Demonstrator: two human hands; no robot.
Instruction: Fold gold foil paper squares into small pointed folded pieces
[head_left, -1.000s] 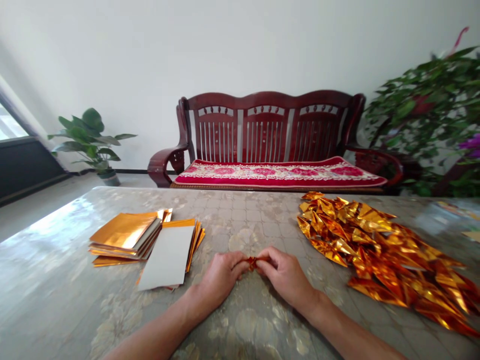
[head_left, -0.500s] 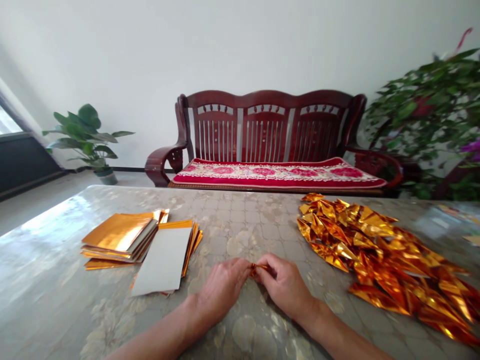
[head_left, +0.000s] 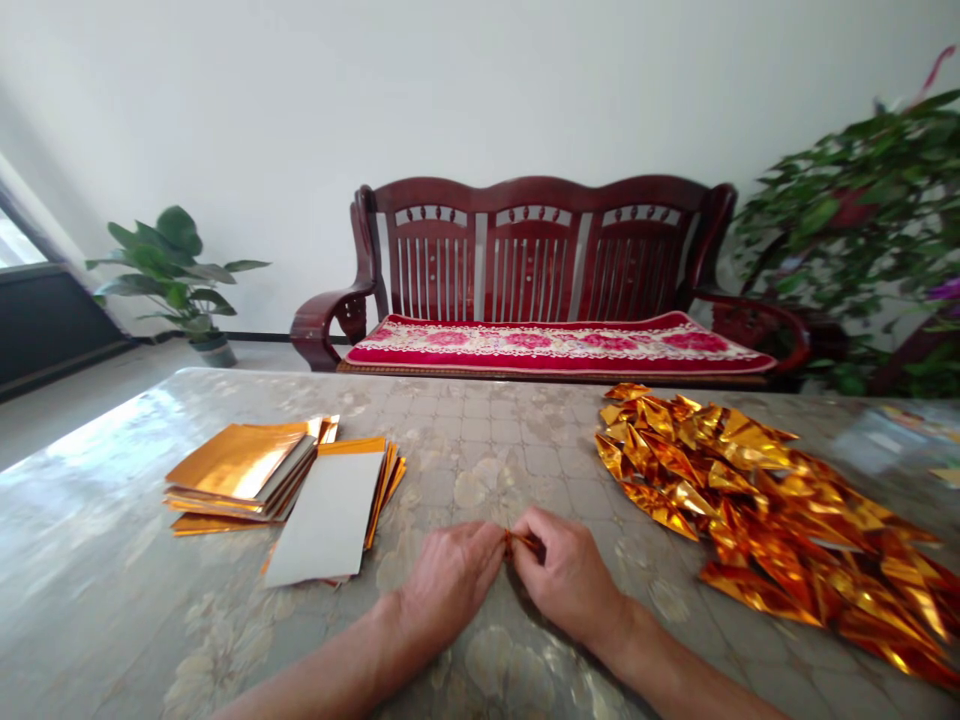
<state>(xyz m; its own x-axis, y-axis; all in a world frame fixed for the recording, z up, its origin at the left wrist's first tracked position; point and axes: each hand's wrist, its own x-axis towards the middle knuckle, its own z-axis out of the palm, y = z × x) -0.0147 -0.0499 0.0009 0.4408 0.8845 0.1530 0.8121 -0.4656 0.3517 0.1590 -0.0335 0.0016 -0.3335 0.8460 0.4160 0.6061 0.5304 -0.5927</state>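
Between my two hands is a small, crumpled piece of orange-gold foil paper (head_left: 510, 545), mostly covered by the fingers. My left hand (head_left: 454, 570) is closed on its left side, fingertips pinched together. My right hand (head_left: 562, 565) grips it from the right with thumb and curled fingers. Left of the hands lies a stack of gold foil sheets (head_left: 236, 462), with a second stack beside it showing a pale grey sheet (head_left: 327, 520) on top. To the right spreads a large heap of folded gold foil pieces (head_left: 750, 500).
The table (head_left: 480, 430) has a patterned, shiny cover. Behind it stands a dark red wooden bench (head_left: 529, 250) with a red floral cushion (head_left: 555, 345). A clear plastic bag (head_left: 885, 440) lies at the right. Potted plants (head_left: 176, 265) flank the bench.
Both hands stay in almost the same place, still pinching the foil. Less of the foil shows between the fingertips, and the right fingers are curled a little tighter.
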